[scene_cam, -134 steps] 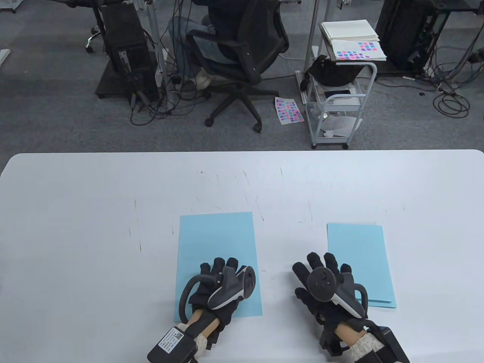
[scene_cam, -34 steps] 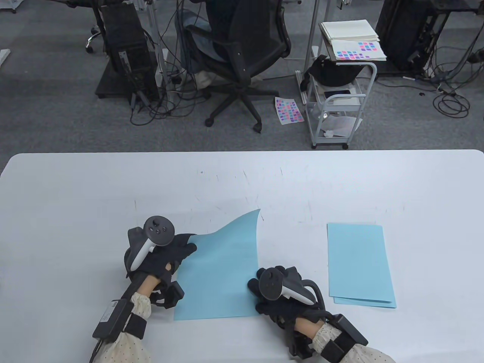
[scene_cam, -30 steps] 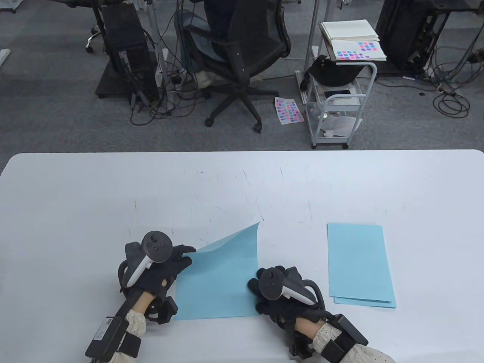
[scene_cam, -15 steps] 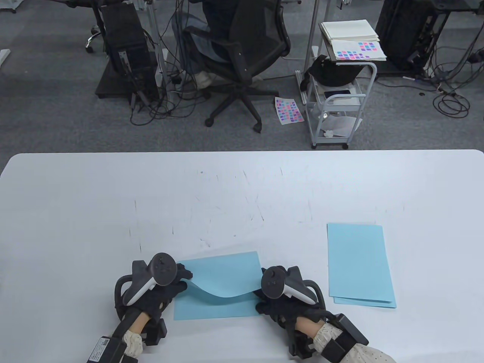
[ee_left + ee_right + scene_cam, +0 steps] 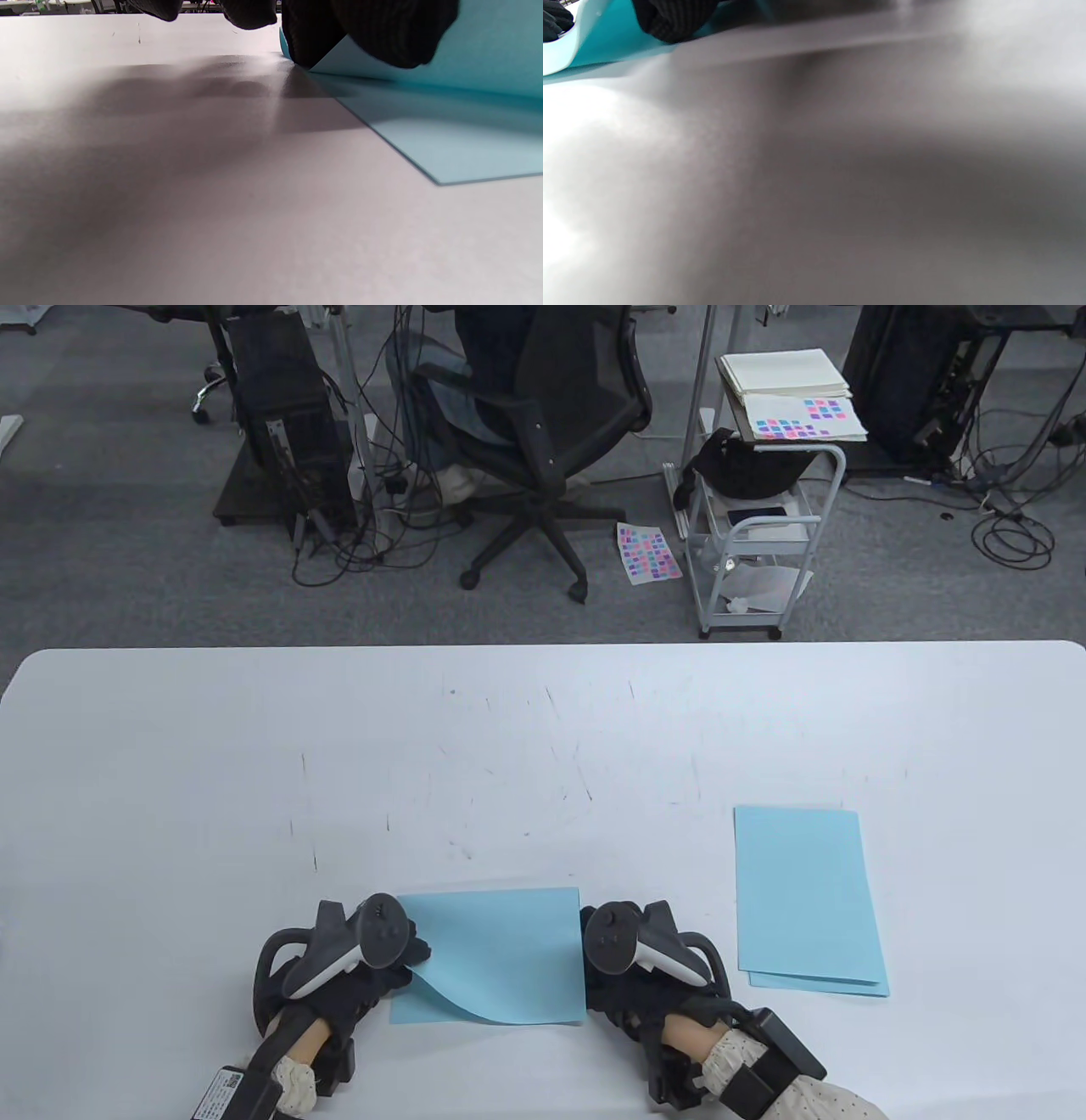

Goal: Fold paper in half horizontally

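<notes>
A light blue sheet of paper (image 5: pixel 501 950) lies near the table's front edge, its far half bent over toward me onto the near half. The upper layer curves up at its left corner. My left hand (image 5: pixel 399 963) pinches that left corner of the upper layer; in the left wrist view the fingers (image 5: pixel 365 34) grip the raised sheet (image 5: pixel 466 55) above the flat lower layer. My right hand (image 5: pixel 594 967) holds the paper's right edge; in the right wrist view a fingertip (image 5: pixel 670 21) rests on the blue paper (image 5: pixel 589 51). The fold has no sharp crease.
A small stack of folded blue sheets (image 5: pixel 806 899) lies to the right of my right hand. The white table (image 5: pixel 254 746) stretches beyond the paper. An office chair (image 5: pixel 543 441) and a cart (image 5: pixel 755 526) stand on the floor past the far edge.
My left hand has brought the paper's far left corner toward me; the far half has come down over the near half and lies flatter, with its right side lined up.
</notes>
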A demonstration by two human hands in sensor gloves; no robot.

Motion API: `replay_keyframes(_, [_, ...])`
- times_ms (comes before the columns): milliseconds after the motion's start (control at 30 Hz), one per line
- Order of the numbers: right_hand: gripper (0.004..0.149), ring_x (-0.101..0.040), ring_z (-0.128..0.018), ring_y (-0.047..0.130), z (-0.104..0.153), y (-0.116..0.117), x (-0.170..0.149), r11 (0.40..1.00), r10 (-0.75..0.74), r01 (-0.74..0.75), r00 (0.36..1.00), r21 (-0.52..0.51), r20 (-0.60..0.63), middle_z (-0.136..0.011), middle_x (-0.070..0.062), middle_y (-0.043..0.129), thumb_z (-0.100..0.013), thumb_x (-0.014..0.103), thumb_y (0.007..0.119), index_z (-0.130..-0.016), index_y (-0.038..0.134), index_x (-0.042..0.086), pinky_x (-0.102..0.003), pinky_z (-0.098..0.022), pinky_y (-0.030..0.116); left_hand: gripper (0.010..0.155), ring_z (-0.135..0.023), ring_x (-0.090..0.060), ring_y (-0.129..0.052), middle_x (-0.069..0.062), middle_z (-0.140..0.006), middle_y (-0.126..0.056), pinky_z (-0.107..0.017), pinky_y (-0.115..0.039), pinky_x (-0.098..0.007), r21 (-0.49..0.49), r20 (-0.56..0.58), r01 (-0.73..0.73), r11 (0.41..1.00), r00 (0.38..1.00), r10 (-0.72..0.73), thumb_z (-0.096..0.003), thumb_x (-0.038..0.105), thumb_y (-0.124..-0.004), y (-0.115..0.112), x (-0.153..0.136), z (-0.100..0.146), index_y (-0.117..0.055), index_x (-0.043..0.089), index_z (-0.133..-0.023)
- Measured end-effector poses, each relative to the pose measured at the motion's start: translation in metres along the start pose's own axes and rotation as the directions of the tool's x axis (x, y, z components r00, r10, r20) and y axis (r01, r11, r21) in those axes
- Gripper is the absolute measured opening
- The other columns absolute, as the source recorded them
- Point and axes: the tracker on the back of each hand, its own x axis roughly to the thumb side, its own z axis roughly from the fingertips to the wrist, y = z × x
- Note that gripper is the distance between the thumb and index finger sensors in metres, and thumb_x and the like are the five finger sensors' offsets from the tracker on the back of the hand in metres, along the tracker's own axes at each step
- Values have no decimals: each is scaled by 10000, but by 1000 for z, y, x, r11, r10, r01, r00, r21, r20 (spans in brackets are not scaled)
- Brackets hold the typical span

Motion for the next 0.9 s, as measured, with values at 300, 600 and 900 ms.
replay_keyframes(300, [666, -311, -1061, -1, 0, -1, 0, 1000, 0, 0, 1000, -4, -4, -1171, 172, 116, -474, 438, 668, -1039, 314, 466, -637, -736, 98, 506, -1116, -67, -570, 337, -1057, -661, -860, -516, -490, -12, -1, 58, 998, 998, -58, -447, 311, -774, -3, 4, 0, -716, 606, -854])
replay_keyframes(600, [664, -314, -1062, 5, 0, -1, 0, 1000, 8, -8, 1000, -4, -4, -1172, 173, 121, -473, 440, 670, -1037, 320, 469, -639, -737, 100, 706, -1144, -138, -549, 247, -1140, -577, -868, -473, -520, -50, -9, -25, 998, 1000, 24, -361, 566, -758, -6, 7, -4, -473, 553, -1007])
replay_keyframes(900, [666, -310, -1062, 3, -1, -1, 0, 1000, 6, -6, 1000, -3, -3, -1171, 175, 117, -472, 443, 670, -1037, 317, 471, -637, -738, 99, 796, -1175, -146, -395, 288, -1172, -333, -881, -412, -523, -109, -26, 120, 987, 992, -123, -294, 634, -720, -16, 11, -8, -344, 614, -995])
